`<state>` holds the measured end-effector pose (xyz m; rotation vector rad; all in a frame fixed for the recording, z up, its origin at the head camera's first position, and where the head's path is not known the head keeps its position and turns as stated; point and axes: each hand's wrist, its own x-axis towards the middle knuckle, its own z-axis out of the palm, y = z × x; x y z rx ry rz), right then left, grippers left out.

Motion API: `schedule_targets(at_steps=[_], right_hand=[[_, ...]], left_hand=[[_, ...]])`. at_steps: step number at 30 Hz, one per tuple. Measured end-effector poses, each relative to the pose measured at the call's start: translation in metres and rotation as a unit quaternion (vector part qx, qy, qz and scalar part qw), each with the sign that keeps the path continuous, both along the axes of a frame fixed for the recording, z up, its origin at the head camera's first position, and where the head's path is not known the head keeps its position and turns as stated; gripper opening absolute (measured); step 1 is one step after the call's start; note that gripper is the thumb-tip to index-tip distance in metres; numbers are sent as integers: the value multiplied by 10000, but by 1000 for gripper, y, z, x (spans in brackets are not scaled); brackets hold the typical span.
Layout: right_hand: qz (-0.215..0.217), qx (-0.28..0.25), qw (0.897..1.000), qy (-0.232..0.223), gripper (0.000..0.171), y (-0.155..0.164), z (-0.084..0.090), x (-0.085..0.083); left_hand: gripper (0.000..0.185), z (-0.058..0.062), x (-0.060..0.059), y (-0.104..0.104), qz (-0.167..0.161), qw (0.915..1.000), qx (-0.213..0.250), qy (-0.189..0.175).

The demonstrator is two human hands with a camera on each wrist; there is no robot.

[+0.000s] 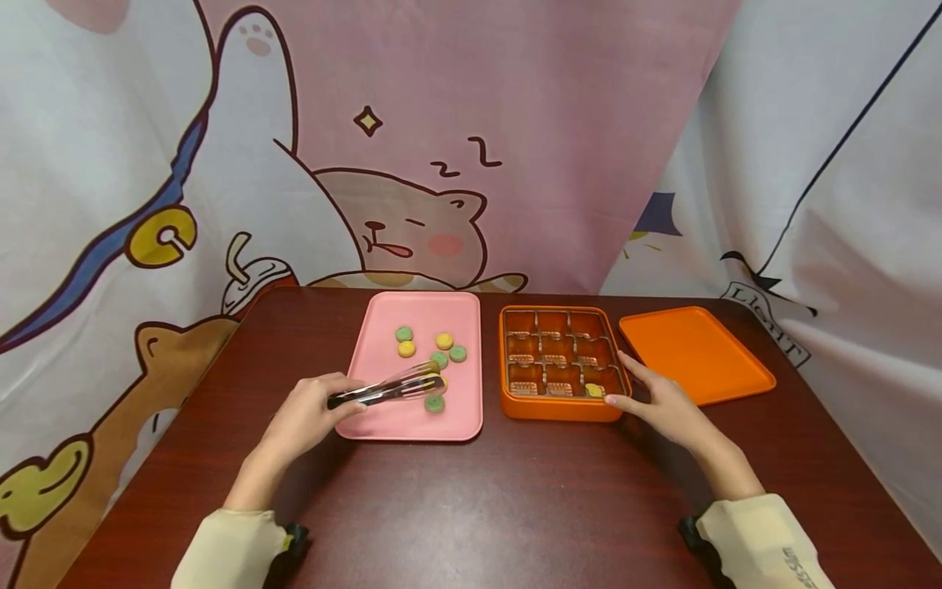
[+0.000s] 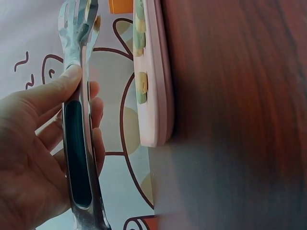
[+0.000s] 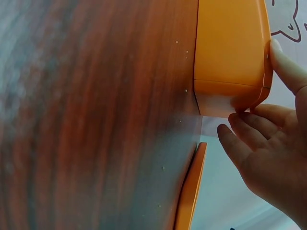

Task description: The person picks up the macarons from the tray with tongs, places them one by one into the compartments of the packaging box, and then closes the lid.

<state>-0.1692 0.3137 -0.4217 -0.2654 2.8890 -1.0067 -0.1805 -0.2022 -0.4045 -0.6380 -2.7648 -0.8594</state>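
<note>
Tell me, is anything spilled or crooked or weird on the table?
Nothing looks spilled or broken. The orange lid looks a little crooked, because it's turned at an angle beside the orange compartment box. The green and yellow discs on the pink tray are just scattered.

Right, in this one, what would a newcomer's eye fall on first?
Probably the big cartoon curtain behind the table, with its sleeping animal. Then the orange box, right of the pink tray, with one yellow piece in its near right compartment. After that, the left hand holding tongs over the tray's green and yellow pieces, and the right hand touching the box's right side.
</note>
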Motion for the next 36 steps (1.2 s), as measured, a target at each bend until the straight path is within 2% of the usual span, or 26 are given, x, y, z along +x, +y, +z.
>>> schedule_targets(at_steps=[8, 16, 26, 36], right_hand=[[1, 26, 10000, 2, 89, -1, -3, 1], [-2, -18, 10000, -21, 89, -1, -4, 1], [-63, -39, 9999, -88, 89, -2, -4, 1], [0, -46, 10000, -39, 89, 0, -1, -1]], left_hand=[[28, 3, -3, 9, 53, 9999, 84, -111], [27, 7, -10, 21, -45, 9999, 133, -101], [28, 13, -18, 42, -89, 9996, 222, -167], [32, 15, -25, 71, -245, 9995, 173, -53]])
